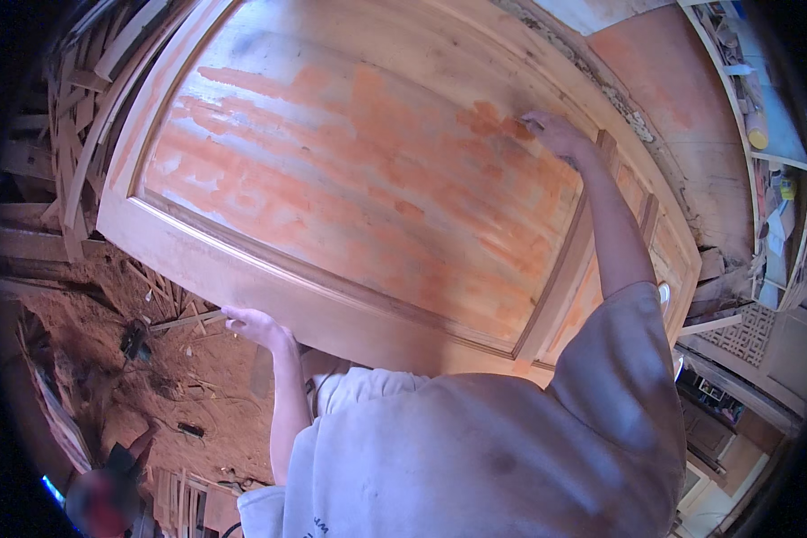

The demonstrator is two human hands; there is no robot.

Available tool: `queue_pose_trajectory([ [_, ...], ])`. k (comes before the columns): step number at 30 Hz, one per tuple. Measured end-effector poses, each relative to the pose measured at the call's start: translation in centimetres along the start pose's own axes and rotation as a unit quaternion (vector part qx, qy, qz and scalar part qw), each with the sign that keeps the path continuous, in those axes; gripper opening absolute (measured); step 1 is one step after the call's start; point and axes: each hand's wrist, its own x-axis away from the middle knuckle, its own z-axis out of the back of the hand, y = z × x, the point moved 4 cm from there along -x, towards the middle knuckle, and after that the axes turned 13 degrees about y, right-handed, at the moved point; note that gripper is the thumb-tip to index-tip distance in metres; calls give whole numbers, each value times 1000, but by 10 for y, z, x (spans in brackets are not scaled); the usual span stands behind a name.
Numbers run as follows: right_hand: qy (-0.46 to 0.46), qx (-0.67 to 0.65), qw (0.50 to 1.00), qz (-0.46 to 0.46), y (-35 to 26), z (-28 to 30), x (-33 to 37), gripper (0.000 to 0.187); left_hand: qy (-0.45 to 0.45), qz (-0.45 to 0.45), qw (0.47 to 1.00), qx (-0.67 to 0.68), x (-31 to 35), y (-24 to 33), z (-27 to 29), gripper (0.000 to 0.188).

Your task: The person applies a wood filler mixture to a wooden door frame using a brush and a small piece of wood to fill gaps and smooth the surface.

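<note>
Widely apart, left hand [260, 328] by near panel edge [188, 273], right hand [560, 141] toward far; grip closures unclear.

Over the big panel [332, 179] of the door [269, 305], a hand could sweep from the right hand [560, 139] to the left end with nothing standing up in between. Raised moulding [336, 285] rims that stretch, and a crossbar [551, 273] cuts it off from 2 smaller panels, partly blocked by the right arm [617, 224]. Along the near edge, the left hand [260, 330] and the shirt [475, 448] obstruct passage; left of them, there's room above the sawdust [197, 377]. Scrap wood [85, 134] crowds the far-left side.
</note>
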Motion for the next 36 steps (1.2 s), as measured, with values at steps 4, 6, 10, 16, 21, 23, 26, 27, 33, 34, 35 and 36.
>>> queue_pose_trajectory([
  [4,-26,32,999,-3,12,-11,-2,39,8,-1,999,-43,1,0,3,75],
  [6,-41,22,999,-25,11,-16,7,40,-12,15,1000,0,9,9,4,79],
  [10,-96,56,993,-32,8,-9,21,43,-25,7,1000,12,-4,-3,4,78],
  [16,-78,56,995,40,28,6,31,43,-33,23,998,39,3,-5,-2,72],
  [21,-4,13,1000,-11,34,16,-6,42,-10,6,1000,5,-5,-4,2,71],
  [23,-8,37,999,-13,37,8,-15,42,-19,14,1000,15,2,0,0,72],
  [26,-49,62,996,-28,26,2,-11,42,-25,8,1000,11,12,12,0,75],
  [27,-79,67,994,-42,23,-3,-6,42,-28,-5,1000,0,13,12,3,76],
  [33,-113,18,993,-38,28,-14,21,42,-4,-8,1000,-12,-5,-1,5,79],
  [34,-110,25,993,-40,29,-12,31,42,-7,-1,1000,-11,-1,-2,5,79],
  [35,-106,21,994,-27,27,-10,38,42,-13,5,1000,2,5,2,4,79],
  [36,-102,22,994,-19,33,-16,44,42,-19,13,1000,15,8,3,2,78],
])
